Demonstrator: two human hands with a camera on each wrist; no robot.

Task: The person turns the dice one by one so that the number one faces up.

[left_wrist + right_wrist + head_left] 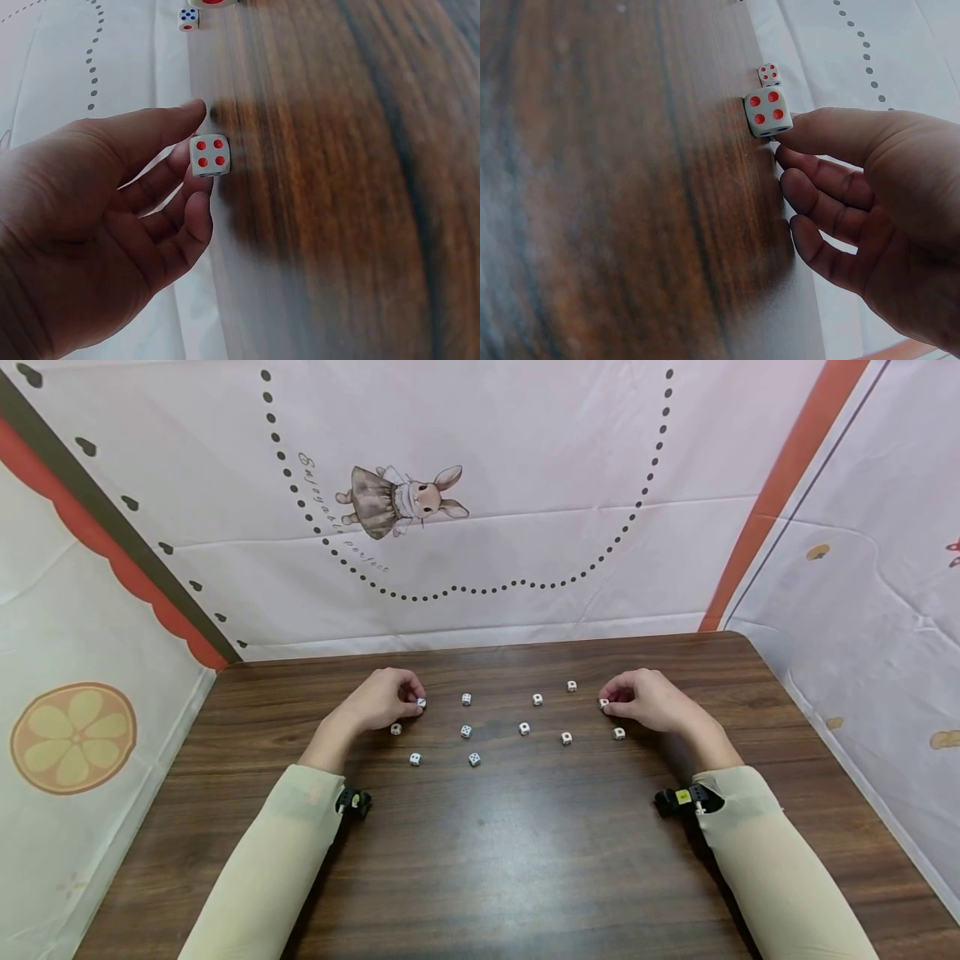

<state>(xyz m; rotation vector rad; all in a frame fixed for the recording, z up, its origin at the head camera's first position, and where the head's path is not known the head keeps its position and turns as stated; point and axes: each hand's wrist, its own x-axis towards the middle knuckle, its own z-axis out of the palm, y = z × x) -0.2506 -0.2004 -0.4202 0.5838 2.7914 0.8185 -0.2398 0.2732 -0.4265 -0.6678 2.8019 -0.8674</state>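
Observation:
In the head view my left hand (386,697) has thumb and index finger at a small white die (421,702), pinching it close over the wooden table (480,860). Across the table my right hand (651,697) pinches another white die (603,703) between thumb and index fingertip. A die (396,729) sits just below the left hand, and one (619,734) sits below the right. Each wrist view shows a die with four red pips before the fingers: left die (210,155), right die (769,112). Both pinched dice are largely hidden there.
Several more dice lie between the hands, among them a die (467,700), a die (524,728) and a die (572,686). Nearer me are a die (416,760) and a die (474,760). A printed cloth (525,552) hangs behind the table's far edge.

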